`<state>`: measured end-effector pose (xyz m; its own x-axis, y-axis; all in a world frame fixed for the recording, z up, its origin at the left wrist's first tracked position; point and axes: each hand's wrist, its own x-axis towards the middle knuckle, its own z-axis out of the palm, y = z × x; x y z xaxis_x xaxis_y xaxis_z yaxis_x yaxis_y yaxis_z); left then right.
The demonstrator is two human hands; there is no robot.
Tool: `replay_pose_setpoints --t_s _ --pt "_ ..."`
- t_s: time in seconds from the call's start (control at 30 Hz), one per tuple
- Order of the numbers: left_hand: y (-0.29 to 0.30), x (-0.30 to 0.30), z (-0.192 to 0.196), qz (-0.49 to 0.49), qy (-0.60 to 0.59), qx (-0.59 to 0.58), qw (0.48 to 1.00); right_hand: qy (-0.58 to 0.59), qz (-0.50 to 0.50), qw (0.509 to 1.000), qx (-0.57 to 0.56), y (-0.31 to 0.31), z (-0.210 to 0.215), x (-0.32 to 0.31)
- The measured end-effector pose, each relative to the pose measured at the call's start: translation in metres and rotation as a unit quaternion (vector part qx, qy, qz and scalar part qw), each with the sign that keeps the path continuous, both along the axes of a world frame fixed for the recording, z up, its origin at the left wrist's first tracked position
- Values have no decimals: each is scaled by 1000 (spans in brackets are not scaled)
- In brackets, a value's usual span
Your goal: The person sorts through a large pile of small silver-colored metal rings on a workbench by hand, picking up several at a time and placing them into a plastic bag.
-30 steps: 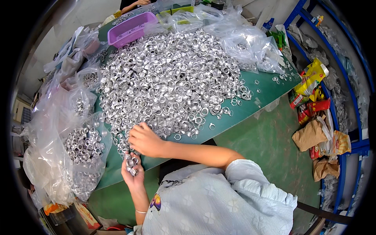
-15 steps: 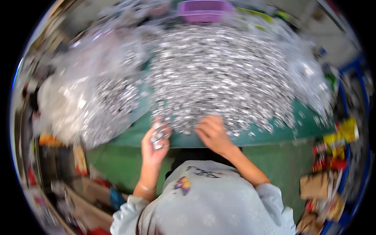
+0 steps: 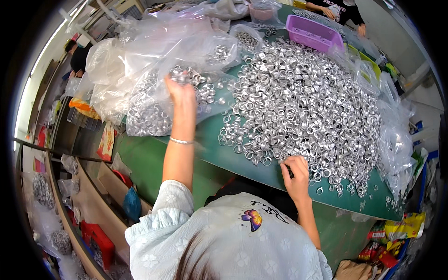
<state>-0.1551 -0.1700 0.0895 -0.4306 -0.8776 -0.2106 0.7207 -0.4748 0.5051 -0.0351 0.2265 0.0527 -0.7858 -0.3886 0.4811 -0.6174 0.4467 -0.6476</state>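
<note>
Nearest you, at 1 o'clock, your right hand [image 3: 297,176] is at the near edge of a heap of silvery rings [image 3: 308,112], fingers curled toward the thumb; whether a ring is pinched there cannot be told. The heap spreads from 12 to 2 o'clock across a green table [image 3: 210,147]. At 11 o'clock your left hand [image 3: 181,91], a bangle [image 3: 181,141] at its wrist, is blurred over a clear bag [image 3: 144,122] of more rings. Rings show at its fingers; clutched or let go, one cannot tell. Beyond the heap, at 1 o'clock, sits a purple tub [image 3: 317,43]. Farthest off, one person [image 3: 80,58] appears at 11 o'clock, another person [image 3: 338,10] at 1.
</note>
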Motion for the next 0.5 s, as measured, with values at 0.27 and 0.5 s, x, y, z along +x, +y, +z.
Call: replay_pose_setpoints --t_s 0.27,0.5 --pt "5 16 -4 -83 -74 -172 979 46 -58 997 -5 2 1 -18" --pt "161 44 1 -275 -170 -588 742 113 -152 973 130 -36 22 -76"
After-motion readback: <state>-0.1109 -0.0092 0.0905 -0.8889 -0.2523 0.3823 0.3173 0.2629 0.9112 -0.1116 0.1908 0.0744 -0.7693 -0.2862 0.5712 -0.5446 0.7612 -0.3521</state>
